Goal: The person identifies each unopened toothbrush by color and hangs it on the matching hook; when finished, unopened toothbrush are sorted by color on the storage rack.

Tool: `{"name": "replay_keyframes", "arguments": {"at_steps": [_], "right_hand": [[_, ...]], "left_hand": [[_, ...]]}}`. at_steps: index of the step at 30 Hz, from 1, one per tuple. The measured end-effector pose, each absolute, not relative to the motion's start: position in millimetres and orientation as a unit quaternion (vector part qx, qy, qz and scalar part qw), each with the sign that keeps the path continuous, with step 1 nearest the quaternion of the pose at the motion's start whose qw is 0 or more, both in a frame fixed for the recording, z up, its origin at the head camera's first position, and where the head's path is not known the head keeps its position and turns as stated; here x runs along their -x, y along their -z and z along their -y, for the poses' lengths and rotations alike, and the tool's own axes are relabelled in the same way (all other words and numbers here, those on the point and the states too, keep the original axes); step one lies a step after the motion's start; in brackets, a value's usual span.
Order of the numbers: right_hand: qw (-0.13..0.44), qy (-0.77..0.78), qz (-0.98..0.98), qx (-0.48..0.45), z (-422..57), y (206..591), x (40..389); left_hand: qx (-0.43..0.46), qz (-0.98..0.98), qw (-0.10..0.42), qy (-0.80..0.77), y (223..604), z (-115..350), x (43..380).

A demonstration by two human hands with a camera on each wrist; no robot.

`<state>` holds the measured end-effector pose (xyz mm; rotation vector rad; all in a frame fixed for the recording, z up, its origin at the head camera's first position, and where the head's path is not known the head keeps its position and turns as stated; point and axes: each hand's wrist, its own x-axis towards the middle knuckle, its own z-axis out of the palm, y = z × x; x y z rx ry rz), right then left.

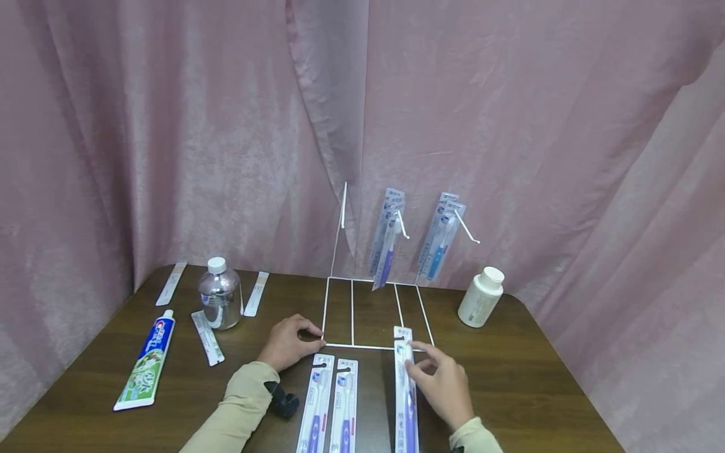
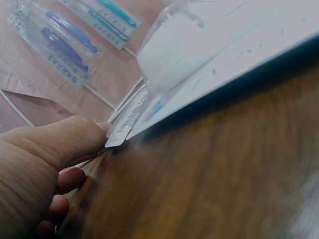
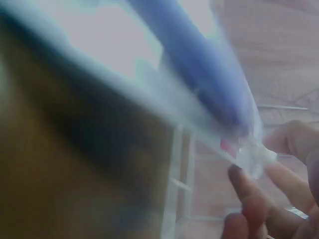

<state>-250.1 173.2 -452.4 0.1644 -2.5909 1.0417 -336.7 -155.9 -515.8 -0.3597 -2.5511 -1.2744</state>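
My right hand [image 1: 444, 384] pinches the edge of a purple toothbrush pack [image 1: 410, 406], thumb and forefinger at its side. In the right wrist view this pack [image 3: 199, 64] is raised off the tabletop, blurred and close to the lens. My left hand [image 1: 289, 343] holds the front left corner of a white wire display rack [image 1: 362, 346] between thumb and fingers. Two more purple toothbrush packs, one on the left [image 1: 316, 402] and one on the right [image 1: 344, 406], lie side by side in front of the rack. Purple packs [image 1: 387, 245] hang from the rack's middle hook, blue packs [image 1: 438, 242] from the right one.
The left hook [image 1: 343, 207] is bare. A clear bottle with white cap [image 1: 221, 299], several white paper strips [image 1: 207, 338] and a toothpaste tube [image 1: 146, 365] are on the left of the wooden table [image 1: 510, 390]. A white bottle [image 1: 481, 297] leans at right. Pink curtains [image 1: 226, 126] hang behind.
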Motion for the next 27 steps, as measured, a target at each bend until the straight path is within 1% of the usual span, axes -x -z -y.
{"name": "replay_keyframes", "arguments": {"at_steps": [7,10,12,15,19,23,27], "right_hand": [[0.352,-0.272,0.889,-0.109,-193,391,294],[0.409,-0.249,0.868,-0.133,-190,364,311],[0.434,-0.241,0.857,-0.141,-186,347,321],[0.454,-0.231,0.848,-0.148,-179,325,332],[0.457,-0.225,0.846,-0.159,-168,309,343],[0.444,-0.226,0.85,-0.172,-157,306,351],[0.428,-0.233,0.855,-0.176,-144,310,358]], "left_hand": [[0.132,0.879,0.139,0.436,517,156,334],[0.133,0.88,0.143,0.434,517,157,333],[0.131,0.881,0.143,0.432,518,157,334],[0.13,0.882,0.142,0.43,520,156,337],[0.134,0.879,0.14,0.435,519,154,339],[0.13,0.878,0.136,0.439,519,154,339],[0.129,0.879,0.145,0.435,518,156,338]]}}
